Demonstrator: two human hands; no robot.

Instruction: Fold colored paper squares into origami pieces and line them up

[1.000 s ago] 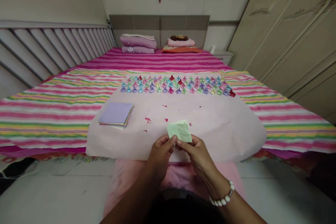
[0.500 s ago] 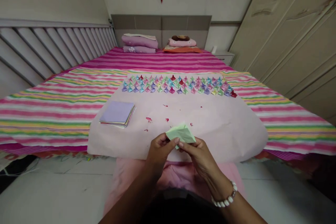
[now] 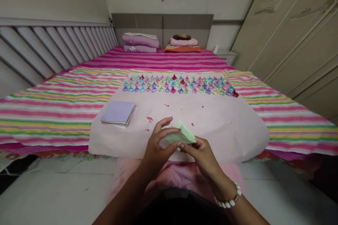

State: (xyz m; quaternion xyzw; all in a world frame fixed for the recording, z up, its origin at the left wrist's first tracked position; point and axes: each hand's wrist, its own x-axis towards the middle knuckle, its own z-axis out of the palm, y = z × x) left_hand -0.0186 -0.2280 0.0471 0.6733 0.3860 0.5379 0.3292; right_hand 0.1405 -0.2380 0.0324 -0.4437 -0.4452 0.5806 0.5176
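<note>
A folded light-green origami paper [image 3: 187,132] is held up in front of me, over the near part of the pale sheet [image 3: 224,123]. My right hand [image 3: 202,153] pinches its lower right corner between thumb and fingers; a white bead bracelet circles that wrist. My left hand [image 3: 160,144] has its thumb at the bottom edge and its index finger laid across the paper's face, with another finger raised. The paper's underside is hidden. Farther back on the sheet stand rows of small folded paper pieces [image 3: 173,89] in many colours.
To the left lies a stack of square papers [image 3: 118,111], lilac on top. Small red marks [image 3: 149,119] dot the sheet. Striped bedding [image 3: 52,105] surrounds it. Folded bedding piles [image 3: 141,43] sit by the headboard [image 3: 148,24]. A wardrobe [image 3: 298,42] stands at the right.
My left hand has shifted its grip: its fingers came from behind the paper to the front, with the index finger now across its face. The right hand stays at its corner.
</note>
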